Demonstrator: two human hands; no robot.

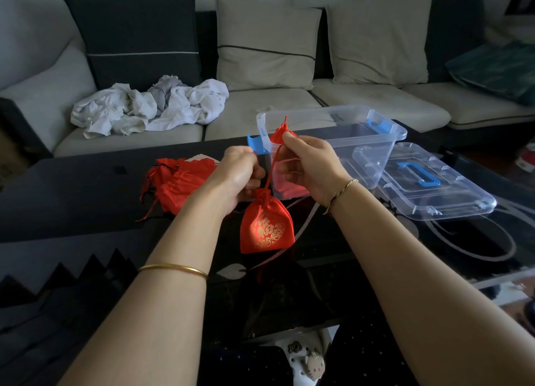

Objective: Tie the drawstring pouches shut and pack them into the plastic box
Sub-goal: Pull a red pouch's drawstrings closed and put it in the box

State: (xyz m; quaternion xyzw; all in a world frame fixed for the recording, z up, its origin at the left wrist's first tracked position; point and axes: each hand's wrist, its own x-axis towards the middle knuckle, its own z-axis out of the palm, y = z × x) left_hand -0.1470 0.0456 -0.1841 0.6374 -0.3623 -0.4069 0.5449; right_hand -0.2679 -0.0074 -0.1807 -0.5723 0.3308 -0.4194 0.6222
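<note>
A long pale-grey fabric sofa (289, 107) runs behind the glossy black glass table (72, 188). A crumpled heap of white cloth (150, 107) lies on its seat, below a dark charcoal cushion (136, 38).

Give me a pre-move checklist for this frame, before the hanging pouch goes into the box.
1. Pouch neck cinched: the red pouch is gathered tight at its top. Ok.
2. Knot tied: the drawstring runs taut between the left hand and right hand; whether a knot is finished, cannot tell.
3. Box open: the plastic box has no lid on it. Ok.
4. Lid out of the way: the lid lies on the table right of the box. Ok.
5. More pouches waiting: a red pile lies left of the hands; the task is not finished. Not ok.
</note>
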